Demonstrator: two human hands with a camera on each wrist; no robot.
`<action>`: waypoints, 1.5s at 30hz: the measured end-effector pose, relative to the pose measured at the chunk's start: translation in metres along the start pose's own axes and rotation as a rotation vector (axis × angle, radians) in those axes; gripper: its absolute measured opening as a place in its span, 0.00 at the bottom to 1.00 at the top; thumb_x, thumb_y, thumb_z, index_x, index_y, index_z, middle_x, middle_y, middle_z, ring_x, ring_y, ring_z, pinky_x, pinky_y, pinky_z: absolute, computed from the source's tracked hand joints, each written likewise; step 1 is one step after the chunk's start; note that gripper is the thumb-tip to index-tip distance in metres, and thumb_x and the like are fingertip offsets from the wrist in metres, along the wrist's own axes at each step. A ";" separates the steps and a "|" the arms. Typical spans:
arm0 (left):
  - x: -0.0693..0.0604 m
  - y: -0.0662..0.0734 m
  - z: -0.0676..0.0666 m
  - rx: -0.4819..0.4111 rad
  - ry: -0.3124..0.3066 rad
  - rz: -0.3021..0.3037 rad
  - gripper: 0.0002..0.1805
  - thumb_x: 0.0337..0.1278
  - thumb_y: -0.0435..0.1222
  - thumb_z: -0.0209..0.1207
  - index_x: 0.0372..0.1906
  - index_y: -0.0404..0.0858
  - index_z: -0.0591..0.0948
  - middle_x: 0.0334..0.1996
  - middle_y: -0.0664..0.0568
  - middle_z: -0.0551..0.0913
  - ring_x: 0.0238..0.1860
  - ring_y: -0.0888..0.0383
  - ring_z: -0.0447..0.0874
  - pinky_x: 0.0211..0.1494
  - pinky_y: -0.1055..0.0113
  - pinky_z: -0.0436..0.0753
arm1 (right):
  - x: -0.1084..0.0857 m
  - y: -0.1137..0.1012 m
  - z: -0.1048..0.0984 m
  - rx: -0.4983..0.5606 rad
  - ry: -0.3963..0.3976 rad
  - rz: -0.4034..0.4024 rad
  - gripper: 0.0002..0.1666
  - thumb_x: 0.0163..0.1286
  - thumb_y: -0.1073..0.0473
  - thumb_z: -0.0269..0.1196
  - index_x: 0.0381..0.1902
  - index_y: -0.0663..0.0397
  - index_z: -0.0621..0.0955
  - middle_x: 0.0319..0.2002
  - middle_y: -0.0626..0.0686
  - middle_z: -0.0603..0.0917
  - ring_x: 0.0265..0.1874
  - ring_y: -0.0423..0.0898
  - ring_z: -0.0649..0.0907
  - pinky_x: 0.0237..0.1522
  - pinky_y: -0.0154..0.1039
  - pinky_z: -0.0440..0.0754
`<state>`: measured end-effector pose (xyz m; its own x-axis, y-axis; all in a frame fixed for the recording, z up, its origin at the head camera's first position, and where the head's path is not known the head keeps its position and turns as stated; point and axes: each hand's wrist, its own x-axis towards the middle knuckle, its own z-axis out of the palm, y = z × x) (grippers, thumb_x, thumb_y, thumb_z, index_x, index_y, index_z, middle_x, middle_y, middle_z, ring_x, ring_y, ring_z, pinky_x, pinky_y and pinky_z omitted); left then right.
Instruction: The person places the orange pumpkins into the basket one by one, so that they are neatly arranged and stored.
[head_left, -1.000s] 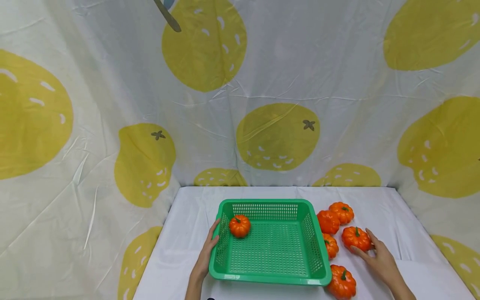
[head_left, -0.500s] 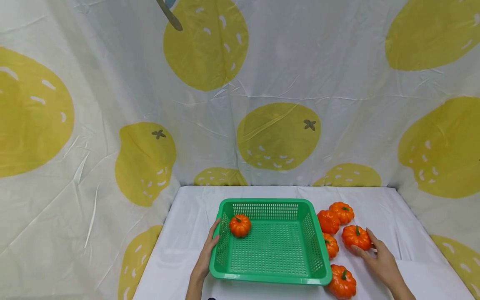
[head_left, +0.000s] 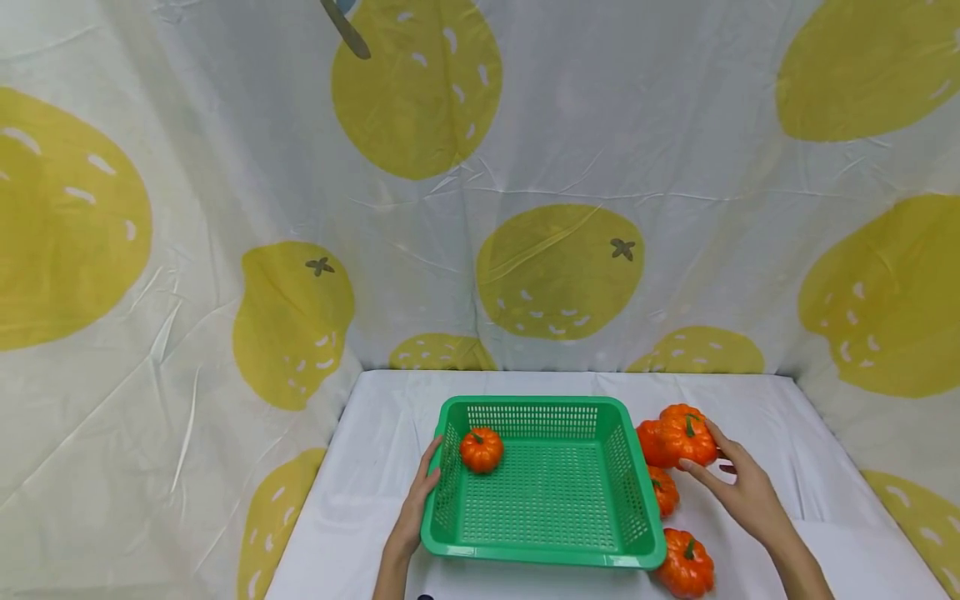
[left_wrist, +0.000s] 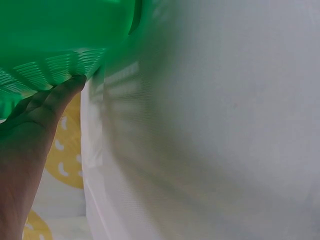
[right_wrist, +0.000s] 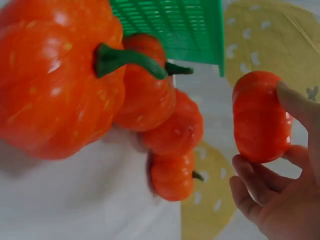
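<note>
A green basket (head_left: 536,500) stands mid-table with one small orange pumpkin (head_left: 482,450) inside, near its left wall. Against the basket's left side rests my left hand (head_left: 412,508), fingers fairly straight along the outer wall; the left wrist view shows the fingers touching the slotted wall (left_wrist: 55,70). My right hand (head_left: 742,492) pinches an orange pumpkin (head_left: 688,437) between thumb and fingers, raised above the table; in the right wrist view that pumpkin (right_wrist: 262,117) hangs clear of the others.
Several more pumpkins lie along the basket's right side, one (head_left: 686,565) at its near right corner and a smaller one (head_left: 663,492) beside the wall. A white cloth (head_left: 375,433) covers the table. Behind it hangs a lemon-patterned curtain (head_left: 675,275).
My right hand has lifted its pumpkin from the table and moved it away from me and left, over the far pumpkins. My left hand stays at the basket.
</note>
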<state>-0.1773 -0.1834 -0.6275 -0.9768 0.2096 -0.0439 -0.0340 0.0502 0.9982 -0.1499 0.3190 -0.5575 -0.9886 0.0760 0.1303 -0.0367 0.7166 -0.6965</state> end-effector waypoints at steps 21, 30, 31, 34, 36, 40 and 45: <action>-0.001 0.001 0.002 -0.017 0.014 -0.013 0.30 0.83 0.52 0.35 0.84 0.60 0.51 0.86 0.48 0.41 0.85 0.37 0.37 0.79 0.29 0.43 | 0.033 -0.079 0.049 0.126 -0.183 -0.167 0.48 0.74 0.45 0.66 0.83 0.51 0.59 0.75 0.72 0.67 0.69 0.74 0.71 0.60 0.75 0.74; -0.002 0.001 0.001 -0.025 0.010 -0.020 0.30 0.83 0.52 0.34 0.84 0.60 0.50 0.86 0.48 0.41 0.85 0.38 0.38 0.79 0.32 0.46 | 0.040 -0.104 0.080 0.162 -0.250 -0.185 0.49 0.72 0.45 0.68 0.81 0.57 0.61 0.74 0.69 0.69 0.62 0.62 0.78 0.55 0.54 0.81; -0.002 0.001 0.001 -0.026 0.010 -0.022 0.30 0.83 0.53 0.34 0.84 0.60 0.50 0.86 0.48 0.41 0.85 0.38 0.38 0.79 0.32 0.46 | 0.041 -0.106 0.083 0.166 -0.259 -0.187 0.49 0.72 0.45 0.68 0.81 0.56 0.61 0.74 0.68 0.70 0.63 0.62 0.78 0.55 0.54 0.81; -0.002 0.001 0.001 -0.029 0.013 -0.020 0.30 0.83 0.53 0.34 0.84 0.60 0.50 0.86 0.48 0.41 0.85 0.38 0.37 0.79 0.31 0.46 | 0.043 -0.112 0.092 0.173 -0.280 -0.187 0.49 0.71 0.44 0.69 0.81 0.55 0.62 0.75 0.67 0.69 0.65 0.62 0.77 0.56 0.53 0.81; -0.001 0.001 0.001 -0.033 0.015 -0.019 0.30 0.83 0.53 0.34 0.84 0.60 0.51 0.86 0.48 0.41 0.85 0.38 0.37 0.79 0.31 0.45 | 0.045 -0.116 0.096 0.168 -0.298 -0.187 0.50 0.70 0.42 0.69 0.81 0.55 0.62 0.75 0.67 0.69 0.65 0.61 0.77 0.56 0.52 0.81; 0.000 -0.001 0.001 -0.042 0.008 -0.012 0.31 0.83 0.52 0.34 0.84 0.59 0.50 0.86 0.48 0.40 0.85 0.38 0.36 0.80 0.30 0.43 | 0.053 -0.121 0.102 0.157 -0.337 -0.184 0.51 0.70 0.40 0.68 0.81 0.55 0.62 0.76 0.66 0.69 0.68 0.62 0.76 0.59 0.56 0.81; 0.000 -0.003 0.002 -0.043 -0.001 -0.007 0.31 0.83 0.52 0.34 0.84 0.59 0.50 0.86 0.48 0.41 0.85 0.38 0.37 0.80 0.31 0.44 | 0.063 -0.125 0.107 0.148 -0.376 -0.184 0.52 0.70 0.39 0.68 0.82 0.54 0.61 0.76 0.66 0.69 0.69 0.64 0.75 0.62 0.61 0.79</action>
<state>-0.1768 -0.1819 -0.6306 -0.9763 0.2104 -0.0511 -0.0501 0.0098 0.9987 -0.2230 0.1603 -0.5379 -0.9472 -0.3203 0.0147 -0.2103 0.5858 -0.7827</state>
